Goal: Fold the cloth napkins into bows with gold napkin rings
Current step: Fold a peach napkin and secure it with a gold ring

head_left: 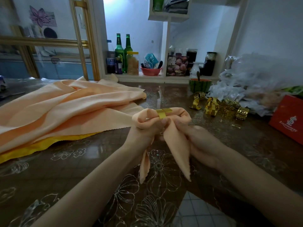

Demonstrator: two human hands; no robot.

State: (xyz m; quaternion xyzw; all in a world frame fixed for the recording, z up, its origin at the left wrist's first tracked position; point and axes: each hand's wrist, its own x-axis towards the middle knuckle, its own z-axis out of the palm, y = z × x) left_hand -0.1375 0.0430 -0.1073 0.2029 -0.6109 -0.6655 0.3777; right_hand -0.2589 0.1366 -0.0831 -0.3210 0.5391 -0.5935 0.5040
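Before the watermelon bowl (pixel 200 86) holding a spoon (pixel 198 74), left fingers (pixel 164 121) and right fingers (pixel 196 128) pinch the napkin (pixel 177 145).

A home kitchen or dining corner is shown. A wall shelf (pixel 164 78) is stocked with green bottles (pixel 119 53), a food jar (pixel 132 64), a snack bag (pixel 177 65) and a red bowl (pixel 150 71). A halved watermelon (pixel 200 86) with a spoon and plastic bags (pixel 255 76) are seen on the bench (pixel 82 169), which is covered with a flowered sheet. Floor tiles (pixel 193 208) are seen below.
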